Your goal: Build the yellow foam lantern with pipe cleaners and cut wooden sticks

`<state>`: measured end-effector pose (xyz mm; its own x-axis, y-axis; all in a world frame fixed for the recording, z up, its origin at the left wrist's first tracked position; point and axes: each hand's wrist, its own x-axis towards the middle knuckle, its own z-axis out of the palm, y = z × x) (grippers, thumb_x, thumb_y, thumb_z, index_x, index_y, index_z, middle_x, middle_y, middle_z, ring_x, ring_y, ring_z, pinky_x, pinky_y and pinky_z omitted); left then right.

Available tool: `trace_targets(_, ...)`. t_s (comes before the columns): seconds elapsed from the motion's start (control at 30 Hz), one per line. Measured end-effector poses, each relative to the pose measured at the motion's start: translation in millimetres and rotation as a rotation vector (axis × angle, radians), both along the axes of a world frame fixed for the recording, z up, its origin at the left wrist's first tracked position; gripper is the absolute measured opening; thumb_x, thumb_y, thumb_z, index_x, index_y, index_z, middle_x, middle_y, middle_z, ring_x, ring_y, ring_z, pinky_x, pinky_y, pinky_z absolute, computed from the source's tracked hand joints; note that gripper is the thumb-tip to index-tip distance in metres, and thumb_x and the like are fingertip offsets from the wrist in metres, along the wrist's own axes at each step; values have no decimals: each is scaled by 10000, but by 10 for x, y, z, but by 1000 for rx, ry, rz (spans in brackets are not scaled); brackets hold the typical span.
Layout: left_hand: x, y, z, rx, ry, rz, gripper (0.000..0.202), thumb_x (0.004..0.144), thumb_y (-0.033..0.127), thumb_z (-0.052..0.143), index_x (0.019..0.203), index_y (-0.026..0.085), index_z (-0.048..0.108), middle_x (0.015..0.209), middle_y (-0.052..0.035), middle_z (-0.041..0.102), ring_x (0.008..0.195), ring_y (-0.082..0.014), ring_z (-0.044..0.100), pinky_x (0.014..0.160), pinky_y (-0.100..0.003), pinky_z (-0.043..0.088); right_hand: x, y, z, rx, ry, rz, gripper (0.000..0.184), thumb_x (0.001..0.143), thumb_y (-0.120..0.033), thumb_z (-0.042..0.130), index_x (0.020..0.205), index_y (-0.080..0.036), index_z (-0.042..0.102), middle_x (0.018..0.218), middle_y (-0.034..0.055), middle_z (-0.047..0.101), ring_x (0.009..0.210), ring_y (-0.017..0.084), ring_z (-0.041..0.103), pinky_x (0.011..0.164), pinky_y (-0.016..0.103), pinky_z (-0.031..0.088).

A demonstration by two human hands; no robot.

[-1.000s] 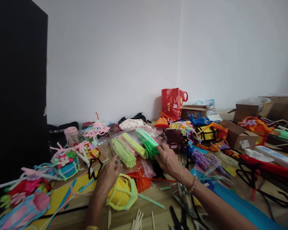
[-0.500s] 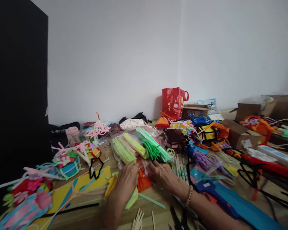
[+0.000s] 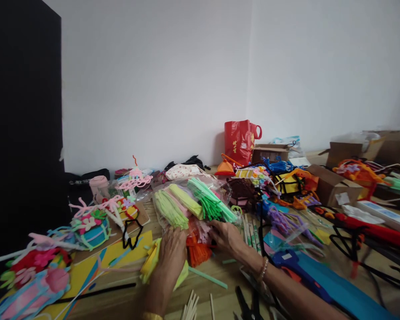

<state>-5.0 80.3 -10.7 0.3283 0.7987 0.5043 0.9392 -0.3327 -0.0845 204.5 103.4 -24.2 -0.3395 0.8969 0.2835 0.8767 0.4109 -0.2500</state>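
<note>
A clear plastic bag [image 3: 183, 183] lies in the middle of the table with pale yellow-green pipe cleaners [image 3: 170, 209] and bright green pipe cleaners [image 3: 213, 202] inside. My left hand [image 3: 173, 249] is closed at the bag's near left edge, fingers curled on the plastic. At the near right edge, my right hand [image 3: 228, 238] has its fingers bent in on the bag; the fingertips are partly hidden. Between the hands, orange pipe cleaners [image 3: 198, 252] and pale pink pipe cleaners [image 3: 204, 232] stick out towards me. Yellow pipe cleaners [image 3: 148, 264] lie beside and under my left hand.
Black-handled scissors or pliers [image 3: 248, 304] and thin wooden sticks [image 3: 190, 306] lie at the near edge. A blue-handled glue gun [image 3: 300, 271] is on the right. Pipe-cleaner crafts [image 3: 93, 233] crowd the left. A red bag [image 3: 238, 142] and cardboard boxes [image 3: 333, 184] stand behind.
My left hand has shifted slightly left and down, and the gap between my hands has widened. More of the orange and pink pipe cleaners shows. The view has moved slightly.
</note>
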Motion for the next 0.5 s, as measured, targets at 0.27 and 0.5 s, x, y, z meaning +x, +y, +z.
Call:
trace_targets(0.27, 31, -35, 85, -109, 4, 42, 355, 813, -17, 403, 959, 129, 692, 960, -136, 693, 1000, -313, 606, 854, -455, 471, 159, -153, 10, -115, -26, 122, 252, 913, -299, 520, 1124, -163, 541, 842, 20, 644, 700, 148, 602, 636, 276, 467)
trace_targets(0.5, 75, -42, 232, -179, -86, -25, 293, 841, 48, 436, 1004, 129, 667, 1016, -136, 683, 1022, -267, 599, 913, -393, 435, 187, -431, 45, -182, -55, 240, 152, 832, -190, 487, 933, -183, 600, 849, 67, 694, 715, 186, 613, 599, 266, 372)
